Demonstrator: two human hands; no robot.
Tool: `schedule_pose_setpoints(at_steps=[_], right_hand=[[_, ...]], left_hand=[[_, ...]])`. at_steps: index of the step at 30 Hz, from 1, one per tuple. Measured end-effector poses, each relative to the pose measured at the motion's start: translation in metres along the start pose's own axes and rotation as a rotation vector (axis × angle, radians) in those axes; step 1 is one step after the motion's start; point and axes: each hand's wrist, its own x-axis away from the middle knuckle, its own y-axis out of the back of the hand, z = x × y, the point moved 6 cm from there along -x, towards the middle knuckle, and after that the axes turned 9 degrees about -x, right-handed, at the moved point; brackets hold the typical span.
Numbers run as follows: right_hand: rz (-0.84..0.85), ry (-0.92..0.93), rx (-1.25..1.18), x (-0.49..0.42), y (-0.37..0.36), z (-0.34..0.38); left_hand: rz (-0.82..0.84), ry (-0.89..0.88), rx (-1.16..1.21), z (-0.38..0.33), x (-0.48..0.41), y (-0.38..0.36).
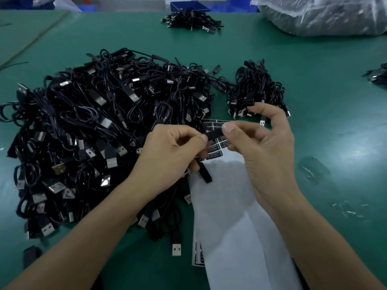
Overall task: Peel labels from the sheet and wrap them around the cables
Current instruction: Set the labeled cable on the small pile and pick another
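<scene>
Both hands meet above a white label sheet (pixel 226 197) lying on the green table. My left hand (pixel 169 147) and my right hand (pixel 263 143) pinch the two ends of a black label (pixel 214 134) stretched between the thumbs. The left hand also holds a black cable, and its connector end (pixel 206 174) hangs below the fingers. Black printed labels (pixel 215 153) still sit on the far part of the sheet, partly hidden by my fingers. A large heap of black USB cables (pixel 94 126) lies to the left.
A smaller pile of cables (pixel 257 88) lies just beyond my right hand. Another cable pile (pixel 192 19) and a blue bin (pixel 188 6) are at the far edge. A clear plastic bag (pixel 326 15) sits far right. Scraps (pixel 314 170) lie on the table at right.
</scene>
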Motion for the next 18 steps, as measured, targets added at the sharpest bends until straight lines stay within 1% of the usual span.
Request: schedule_pose_setpoints(at_steps=[2, 4, 10, 14, 18], right_hand=[[-0.049, 0.036, 0.049, -0.001, 0.004, 0.004], [-0.056, 0.031, 0.023, -0.001, 0.005, 0.006], [0.093, -0.120, -0.011, 0.005, -0.010, -0.003], [0.062, -0.118, 0.006, 0.006, -0.010, -0.004], [0.066, -0.146, 0.023, 0.005, -0.010, -0.005]], left_hand=[[-0.048, 0.019, 0.015, 0.003, 0.000, 0.002], [-0.077, 0.021, 0.019, 0.005, 0.000, 0.003], [-0.089, -0.030, 0.004, 0.003, 0.001, -0.003], [-0.097, -0.082, 0.002, 0.003, 0.003, -0.008], [-0.092, -0.101, 0.047, 0.003, 0.004, -0.007]])
